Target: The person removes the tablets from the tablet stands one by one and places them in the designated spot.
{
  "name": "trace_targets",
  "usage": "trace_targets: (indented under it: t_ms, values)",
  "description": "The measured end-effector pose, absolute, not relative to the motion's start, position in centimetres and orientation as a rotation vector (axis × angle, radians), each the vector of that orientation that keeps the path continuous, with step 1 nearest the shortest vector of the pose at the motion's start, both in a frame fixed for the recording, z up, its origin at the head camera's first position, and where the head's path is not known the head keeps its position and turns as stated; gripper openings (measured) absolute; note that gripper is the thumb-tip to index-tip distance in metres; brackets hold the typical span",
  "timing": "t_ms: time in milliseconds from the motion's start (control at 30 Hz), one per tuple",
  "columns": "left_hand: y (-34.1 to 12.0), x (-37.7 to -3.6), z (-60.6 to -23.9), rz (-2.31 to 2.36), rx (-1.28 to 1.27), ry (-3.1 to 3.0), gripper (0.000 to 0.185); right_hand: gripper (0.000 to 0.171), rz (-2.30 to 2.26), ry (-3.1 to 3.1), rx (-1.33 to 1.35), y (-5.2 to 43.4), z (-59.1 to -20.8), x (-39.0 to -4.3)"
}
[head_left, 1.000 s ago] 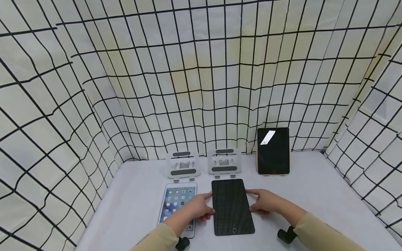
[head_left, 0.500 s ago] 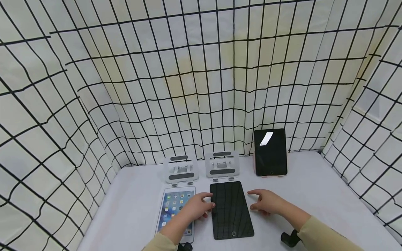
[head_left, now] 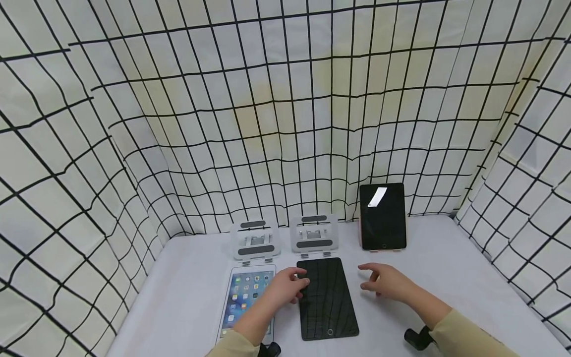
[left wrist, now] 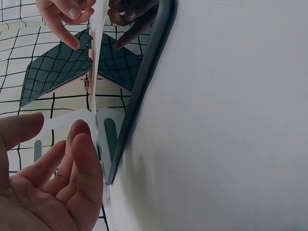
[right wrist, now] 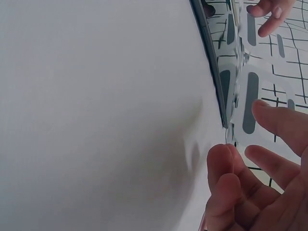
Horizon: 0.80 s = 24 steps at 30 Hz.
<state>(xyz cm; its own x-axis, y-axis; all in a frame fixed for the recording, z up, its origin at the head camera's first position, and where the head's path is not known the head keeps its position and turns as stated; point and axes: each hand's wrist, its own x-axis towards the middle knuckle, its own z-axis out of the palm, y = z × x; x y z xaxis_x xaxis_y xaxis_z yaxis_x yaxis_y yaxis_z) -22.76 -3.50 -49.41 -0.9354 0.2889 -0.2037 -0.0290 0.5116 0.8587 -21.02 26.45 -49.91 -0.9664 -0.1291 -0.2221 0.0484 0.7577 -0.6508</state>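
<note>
A black tablet (head_left: 329, 302) lies flat on the white table with its screen dark. My left hand (head_left: 283, 287) hovers at its upper left edge, thumb and fingers relaxed and apart, overlapping the edge in the head view. In the left wrist view this hand (left wrist: 62, 185) holds nothing. To the right of the tablet, my right hand (head_left: 387, 281) is in the air with index finger and thumb spread. Its fingers are loosely bent around nothing in the right wrist view. A white tablet (head_left: 243, 297) with a lit screen of app icons lies partly under my left forearm.
Two whitish tablet stands with grey pads, a left stand (head_left: 255, 250) and a right stand (head_left: 314, 243), are behind the flat tablets. Another black tablet (head_left: 382, 216) leans upright on a pinkish stand at the back right. Grid-patterned cloth walls (head_left: 285, 148) enclose the table (head_left: 178, 287).
Both hands have come away from the black tablet's side edges. My right hand has moved right and slightly up; my left has lifted a little. The view tilted slightly earlier on.
</note>
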Motion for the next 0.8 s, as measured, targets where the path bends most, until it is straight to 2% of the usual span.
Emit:
trace_targets:
  t_ms: [333, 800]
  values:
    - [-1.5, -23.2, -49.4, 1.467, 0.301, 2.465, 0.045, 0.053, -0.981, 2.818, -0.144, 28.2, -49.6, -21.5]
    - [2.6, -24.6, -49.3, 1.437, 0.370, 2.616, 0.046, 0.057, -1.042, 2.861, -0.107, 32.0, -49.5, -23.6]
